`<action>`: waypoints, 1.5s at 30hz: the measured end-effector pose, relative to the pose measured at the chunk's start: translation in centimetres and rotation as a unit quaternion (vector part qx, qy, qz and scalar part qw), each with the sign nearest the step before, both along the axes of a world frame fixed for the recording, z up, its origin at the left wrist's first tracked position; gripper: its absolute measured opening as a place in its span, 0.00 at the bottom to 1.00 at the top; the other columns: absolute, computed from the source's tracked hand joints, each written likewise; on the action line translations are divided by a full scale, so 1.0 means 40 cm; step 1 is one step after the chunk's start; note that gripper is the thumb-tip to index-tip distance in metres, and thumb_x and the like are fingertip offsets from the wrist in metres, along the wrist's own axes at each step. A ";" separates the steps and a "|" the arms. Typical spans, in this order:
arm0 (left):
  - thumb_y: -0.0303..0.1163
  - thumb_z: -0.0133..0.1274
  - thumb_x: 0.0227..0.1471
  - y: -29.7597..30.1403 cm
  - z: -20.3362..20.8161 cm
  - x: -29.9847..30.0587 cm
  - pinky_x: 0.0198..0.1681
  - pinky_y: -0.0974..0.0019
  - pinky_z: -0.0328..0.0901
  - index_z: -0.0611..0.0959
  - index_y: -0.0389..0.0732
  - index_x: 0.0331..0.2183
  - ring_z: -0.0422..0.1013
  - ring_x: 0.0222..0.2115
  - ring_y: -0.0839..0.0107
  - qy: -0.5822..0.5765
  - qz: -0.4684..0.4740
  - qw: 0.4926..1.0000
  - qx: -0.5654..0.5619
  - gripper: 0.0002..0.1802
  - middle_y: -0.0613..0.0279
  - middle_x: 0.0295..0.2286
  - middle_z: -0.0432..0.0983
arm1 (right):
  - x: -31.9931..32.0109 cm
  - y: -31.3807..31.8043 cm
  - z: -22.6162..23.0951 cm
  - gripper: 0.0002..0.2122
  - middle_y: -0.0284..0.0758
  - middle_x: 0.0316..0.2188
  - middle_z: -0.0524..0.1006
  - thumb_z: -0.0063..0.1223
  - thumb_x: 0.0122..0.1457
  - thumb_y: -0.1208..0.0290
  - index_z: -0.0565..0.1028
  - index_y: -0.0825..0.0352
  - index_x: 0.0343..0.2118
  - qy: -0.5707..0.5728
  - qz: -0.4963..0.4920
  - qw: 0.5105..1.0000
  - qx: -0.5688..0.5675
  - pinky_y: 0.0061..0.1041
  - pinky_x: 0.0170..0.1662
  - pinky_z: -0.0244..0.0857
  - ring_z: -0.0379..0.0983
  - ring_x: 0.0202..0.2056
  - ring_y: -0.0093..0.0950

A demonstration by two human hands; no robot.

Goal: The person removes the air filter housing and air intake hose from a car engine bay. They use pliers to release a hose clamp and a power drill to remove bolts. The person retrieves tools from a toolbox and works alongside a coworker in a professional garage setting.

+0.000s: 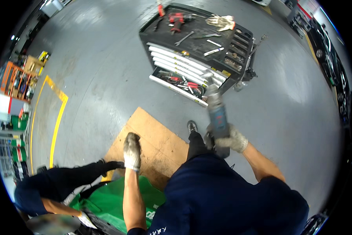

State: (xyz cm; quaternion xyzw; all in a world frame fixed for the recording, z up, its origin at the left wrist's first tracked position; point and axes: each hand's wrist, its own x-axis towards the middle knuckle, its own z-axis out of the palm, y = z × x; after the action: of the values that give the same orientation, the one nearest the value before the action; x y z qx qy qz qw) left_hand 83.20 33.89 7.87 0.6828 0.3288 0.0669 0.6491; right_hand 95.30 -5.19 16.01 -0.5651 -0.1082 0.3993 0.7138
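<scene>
My right hand (pixel 233 140), in a knitted work glove, grips a cordless power tool (pixel 217 113). The tool has a long dark-blue body and a slim metal head pointing away from me, partly smeared by motion. Stretched forward, my left hand (pixel 132 152) wears a soiled glove and hangs over a brown board (pixel 154 137) on the floor. Its fingers are drawn together, and nothing shows in them. A green cover (pixel 117 201) passes beneath my left forearm.
Ahead stands a tool cart (pixel 199 43) with an open drawer (pixel 180 84); a red drill (pixel 177 20), a wrench (pixel 184 38) and gloves (pixel 221 22) lie on top. A co-worker (pixel 66 182) bends at the left, gloved hand (pixel 87 220) beside the green cover.
</scene>
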 end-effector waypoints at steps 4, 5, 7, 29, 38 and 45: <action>0.48 0.45 0.67 -0.178 -0.022 0.472 0.20 0.73 0.56 0.81 0.41 0.38 0.59 0.17 0.80 0.075 -0.065 0.964 -0.245 0.21 0.73 0.20 0.66 | 0.188 -0.113 -0.166 0.32 0.40 0.47 0.77 0.71 0.54 0.60 0.67 0.67 0.58 0.005 -0.271 0.962 0.017 0.39 0.46 0.76 0.78 0.44 0.34; 0.50 0.46 0.67 -0.199 -0.051 0.572 0.20 0.73 0.55 0.82 0.40 0.39 0.59 0.17 0.79 0.081 -0.094 0.956 -0.265 0.22 0.73 0.21 0.66 | 0.222 -0.114 -0.209 0.30 0.40 0.47 0.77 0.69 0.55 0.64 0.67 0.65 0.58 0.050 -0.330 0.941 0.061 0.39 0.45 0.76 0.78 0.43 0.35; 0.51 0.46 0.67 -0.255 -0.035 0.744 0.20 0.73 0.55 0.82 0.40 0.41 0.58 0.17 0.80 0.083 -0.160 0.956 -0.231 0.23 0.74 0.20 0.65 | 0.275 -0.095 -0.279 0.26 0.39 0.46 0.77 0.66 0.57 0.70 0.68 0.62 0.57 0.136 -0.443 0.873 0.151 0.40 0.43 0.77 0.78 0.43 0.35; 0.18 0.42 0.53 -0.095 -0.103 1.122 0.33 0.71 0.66 0.77 0.34 0.48 0.68 0.30 0.71 0.143 -0.328 0.865 -0.351 0.20 0.61 0.31 0.71 | 0.737 0.176 -0.637 0.27 0.36 0.48 0.77 0.60 0.52 0.47 0.74 0.57 0.52 0.122 -0.714 0.535 0.434 0.51 0.51 0.73 0.74 0.49 0.39; 0.22 0.49 0.62 0.375 -0.090 0.892 0.39 0.69 0.72 0.76 0.34 0.51 0.73 0.38 0.67 0.123 -0.172 0.927 -0.311 0.16 0.55 0.40 0.76 | 0.756 0.197 -0.678 0.27 0.35 0.45 0.79 0.58 0.52 0.46 0.74 0.57 0.51 0.081 -0.771 0.509 0.373 0.44 0.41 0.78 0.77 0.45 0.36; 0.34 0.50 0.64 0.417 -0.140 0.975 0.32 0.71 0.69 0.79 0.36 0.50 0.73 0.34 0.69 0.121 -0.148 0.907 -0.376 0.16 0.58 0.36 0.78 | 0.617 0.246 -0.676 0.28 0.38 0.51 0.77 0.57 0.52 0.51 0.73 0.62 0.54 0.119 -0.789 0.514 0.315 0.46 0.48 0.77 0.74 0.52 0.42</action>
State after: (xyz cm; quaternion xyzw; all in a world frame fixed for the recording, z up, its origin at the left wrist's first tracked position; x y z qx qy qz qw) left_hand 122.21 50.58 2.28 0.4313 0.3009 -0.2418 0.8155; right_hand 119.99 4.66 -11.02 -0.1037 0.3493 -0.3246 0.8728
